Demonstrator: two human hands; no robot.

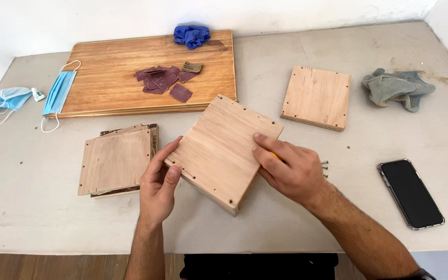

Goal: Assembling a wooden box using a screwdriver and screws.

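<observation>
A square wooden box [219, 150] with small nail holes along its edges lies tilted on the grey table [27, 207]. My left hand [159, 181] grips its left corner, thumb on top. Pressing on the right side of the box's top face is my right hand [286, 168], with something small and orange partly hidden under its fingers. A few nails [324, 167] lie just right of that hand.
A stack of thin wooden squares [116, 159] lies at left. A large board [125, 78] at the back carries sandpaper pieces [164, 82] and a blue cloth [192, 35]. Also here: another wooden square [316, 97], grey rag [397, 88], black phone [410, 193], two face masks [58, 93].
</observation>
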